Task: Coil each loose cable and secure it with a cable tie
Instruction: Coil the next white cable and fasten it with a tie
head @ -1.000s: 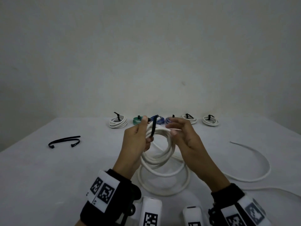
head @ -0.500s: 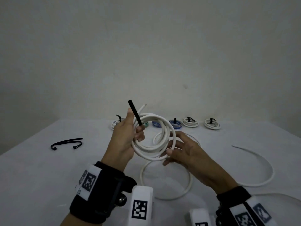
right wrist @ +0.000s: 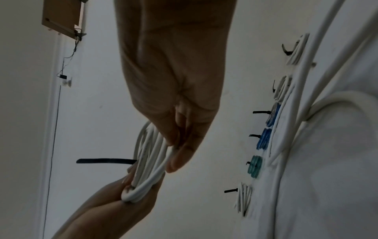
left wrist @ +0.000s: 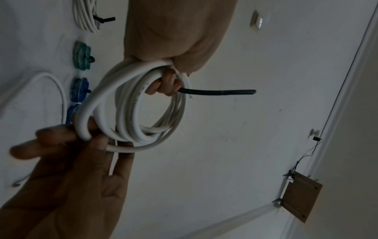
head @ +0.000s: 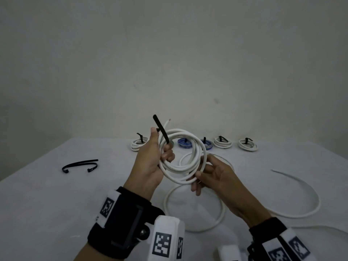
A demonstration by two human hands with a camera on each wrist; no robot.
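Left hand (head: 150, 162) gripped white coil (head: 180, 157) and black tie (head: 161, 129), right hand (head: 212, 176) pinched coil's lower right, finished coils (head: 219, 143) behind.

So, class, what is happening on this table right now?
A person is bundling a white cable coil in mid-air. The left hand grips the coil together with a black cable tie, not yet wrapped; the right hand pinches the coil's lower edge. Six tied coils line the table's far edge, and more white cable lies loose.

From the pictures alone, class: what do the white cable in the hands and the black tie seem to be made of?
White cable: probably plastic-sheathed wire; smooth, faintly glossy jacket, bends into loops that hold their curve, a bare tip pokes out. Black tie: matte black strap, stiff enough to stand up from the left hand; plastic or fabric, hard to tell.
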